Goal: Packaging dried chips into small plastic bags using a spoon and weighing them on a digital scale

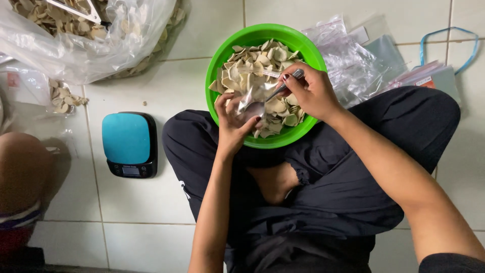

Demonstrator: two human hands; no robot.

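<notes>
A person sits cross-legged in dark trousers (348, 177) on a floor of pale square tiles (146, 202) with grey grout lines, seen from above. At ten o'clock lies a large clear plastic sack (86, 35) full of pale chips. At nine o'clock, beside the person's knee, sits a small kitchen scale (129, 144) with a teal top and black base. A heap of empty clear plastic bags (353, 55) spreads at two o'clock, with a blue cord loop (449, 43) beyond it. Another person's bare knee (22, 172) enters at the eight o'clock edge.

At twelve o'clock, resting against the seated person's lap, is a round green bowl (308, 48) filled with flat, beige, irregular chips (262, 55). Over it the left hand (233, 124) pinches a small clear bag (252, 91) open, fingers closed on its edge. The right hand (310, 91), fingers wrapped tight, grips a metal spoon (268, 98) whose bowl dips at the bag's mouth. A small scatter of loose chips (63, 98) lies on plastic at nine o'clock.
</notes>
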